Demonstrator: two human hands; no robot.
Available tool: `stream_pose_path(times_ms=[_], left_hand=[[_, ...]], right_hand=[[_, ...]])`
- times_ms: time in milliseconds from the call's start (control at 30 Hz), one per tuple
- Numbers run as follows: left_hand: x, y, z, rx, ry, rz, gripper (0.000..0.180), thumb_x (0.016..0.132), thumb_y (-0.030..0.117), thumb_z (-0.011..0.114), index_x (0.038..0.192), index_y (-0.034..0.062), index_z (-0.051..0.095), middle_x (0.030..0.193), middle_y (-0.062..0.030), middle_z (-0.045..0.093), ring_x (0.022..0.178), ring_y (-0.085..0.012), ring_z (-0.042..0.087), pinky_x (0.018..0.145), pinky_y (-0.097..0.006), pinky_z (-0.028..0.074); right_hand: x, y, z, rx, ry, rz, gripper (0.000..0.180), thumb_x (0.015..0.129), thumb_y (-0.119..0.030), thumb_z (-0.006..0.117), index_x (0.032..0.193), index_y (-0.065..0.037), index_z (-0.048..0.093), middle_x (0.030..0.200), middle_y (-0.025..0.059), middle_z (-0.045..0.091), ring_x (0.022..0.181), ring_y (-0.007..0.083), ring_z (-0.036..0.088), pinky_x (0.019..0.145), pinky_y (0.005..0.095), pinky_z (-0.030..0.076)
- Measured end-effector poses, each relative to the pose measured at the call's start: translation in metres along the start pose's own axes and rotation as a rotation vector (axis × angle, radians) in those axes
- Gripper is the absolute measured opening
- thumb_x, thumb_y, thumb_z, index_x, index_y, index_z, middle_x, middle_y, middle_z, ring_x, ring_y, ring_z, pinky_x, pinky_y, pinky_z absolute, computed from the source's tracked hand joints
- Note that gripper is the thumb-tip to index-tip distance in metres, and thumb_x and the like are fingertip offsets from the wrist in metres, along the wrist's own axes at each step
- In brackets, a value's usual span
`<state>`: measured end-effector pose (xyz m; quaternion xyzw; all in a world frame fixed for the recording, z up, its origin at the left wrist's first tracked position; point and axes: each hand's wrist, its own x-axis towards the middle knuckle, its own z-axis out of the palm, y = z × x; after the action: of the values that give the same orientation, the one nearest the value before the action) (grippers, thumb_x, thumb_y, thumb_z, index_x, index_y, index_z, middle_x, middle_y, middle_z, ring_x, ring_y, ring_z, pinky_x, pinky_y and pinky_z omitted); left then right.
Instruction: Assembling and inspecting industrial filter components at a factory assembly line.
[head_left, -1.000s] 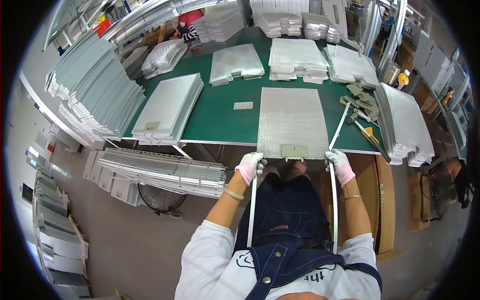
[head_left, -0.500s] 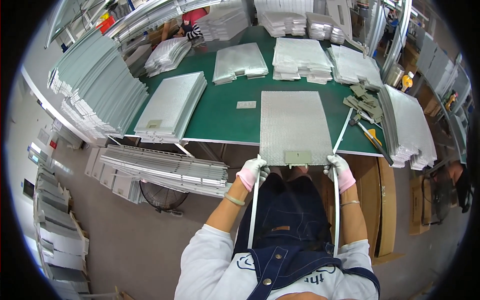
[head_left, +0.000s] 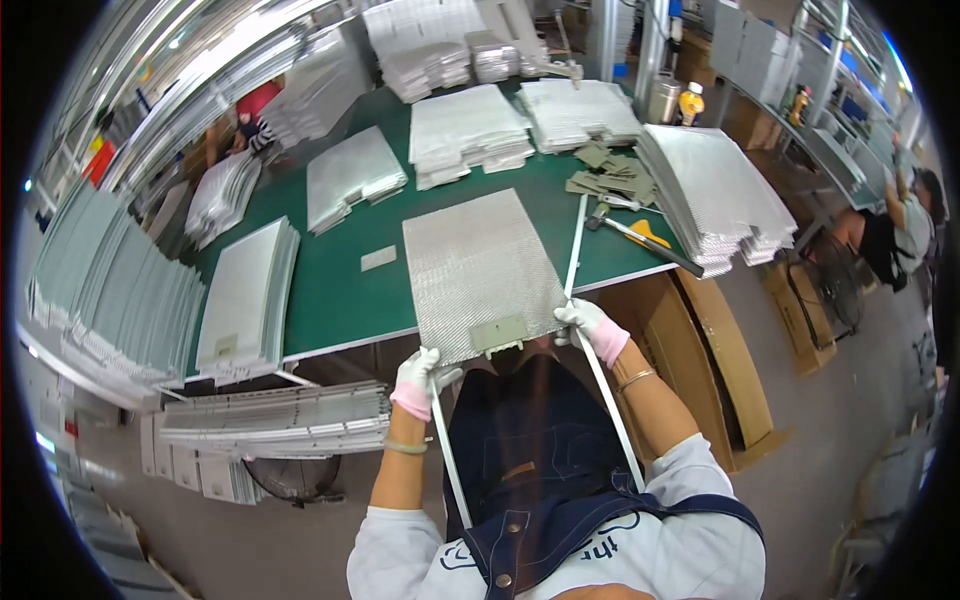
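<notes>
A silver mesh panel [head_left: 478, 270] lies on the green table [head_left: 340, 290], its near edge hanging over the table's front. A small grey tab [head_left: 499, 335] sits at that near edge. My left hand [head_left: 420, 381], in a white glove, grips a long thin metal strip [head_left: 448, 462] at the panel's left corner. My right hand [head_left: 590, 328], gloved too, grips a second metal strip [head_left: 600, 390] along the panel's right side; this strip runs from the table down past my apron.
Stacks of mesh panels [head_left: 468, 130] cover the far table. A flat stack [head_left: 245, 295] lies at the left. Hand tools [head_left: 640, 235] and grey tabs [head_left: 612, 175] lie at the right. Racks of metal frames [head_left: 280, 420] stand below left. A cardboard box [head_left: 720, 350] stands at right. Another person [head_left: 885, 235] works far right.
The view has swung; the panel now sits tilted in it. Both hands stay at the panel's near corners holding the two strips.
</notes>
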<state>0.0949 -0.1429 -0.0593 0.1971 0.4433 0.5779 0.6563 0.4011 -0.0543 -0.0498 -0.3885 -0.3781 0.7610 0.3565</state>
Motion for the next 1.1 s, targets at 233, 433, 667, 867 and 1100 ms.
stream_pose_path(times_ms=[233, 433, 667, 867, 1100], left_hand=[[0.002, 0.006, 0.010, 0.078, -0.092, -0.174, 0.038, 0.077, 0.008, 0.051, 0.115, 0.0076, 0.051, 0.115, -0.0083, 0.057, 0.107, -0.0321, 0.053, 0.093, -0.060, 0.035], [0.000, 0.005, 0.005, 0.032, 0.006, -0.182, 0.028, 0.071, 0.006, 0.049, 0.099, 0.0101, 0.053, 0.111, -0.0066, 0.058, 0.109, -0.0312, 0.051, 0.095, -0.061, 0.032], [-0.011, 0.006, 0.016, 0.012, 0.036, -0.082, 0.038, 0.081, 0.009, 0.051, 0.118, 0.0053, 0.051, 0.117, -0.0107, 0.057, 0.107, -0.0305, 0.055, 0.093, -0.057, 0.040], [0.015, -0.012, -0.038, 0.162, -0.179, -0.109, 0.037, 0.086, 0.009, 0.048, 0.119, -0.0052, 0.048, 0.117, -0.0177, 0.057, 0.106, -0.0296, 0.057, 0.095, -0.045, 0.044], [0.013, -0.001, -0.011, 0.261, 0.004, 0.077, 0.031, 0.083, 0.017, 0.065, 0.103, -0.0051, 0.058, 0.095, -0.0065, 0.061, 0.085, -0.0126, 0.057, 0.079, -0.026, 0.046]], right_hand=[[-0.005, 0.005, -0.015, 0.100, 0.023, -0.065, 0.018, 0.087, -0.015, 0.055, 0.098, -0.002, 0.051, 0.077, 0.0035, 0.054, 0.057, 0.0123, 0.053, 0.048, 0.0280, 0.051], [-0.011, 0.003, -0.003, 0.111, -0.005, -0.040, 0.016, 0.087, -0.017, 0.055, 0.094, -0.003, 0.051, 0.074, 0.0036, 0.052, 0.053, 0.0114, 0.050, 0.049, 0.0295, 0.050], [-0.023, 0.004, 0.005, 0.037, -0.009, -0.048, 0.030, 0.083, -0.007, 0.054, 0.111, 0.002, 0.050, 0.086, 0.0083, 0.059, 0.070, 0.0159, 0.058, 0.064, 0.0317, 0.052], [-0.016, 0.015, -0.014, 0.123, -0.121, -0.032, 0.040, 0.084, -0.012, 0.058, 0.116, 0.009, 0.047, 0.103, 0.0112, 0.059, 0.089, 0.0168, 0.060, 0.080, 0.0282, 0.049], [0.002, -0.001, 0.007, -0.316, 0.002, -0.156, 0.044, 0.086, -0.029, 0.059, 0.114, 0.005, 0.052, 0.106, 0.0097, 0.059, 0.099, 0.0174, 0.053, 0.090, 0.0288, 0.040]])
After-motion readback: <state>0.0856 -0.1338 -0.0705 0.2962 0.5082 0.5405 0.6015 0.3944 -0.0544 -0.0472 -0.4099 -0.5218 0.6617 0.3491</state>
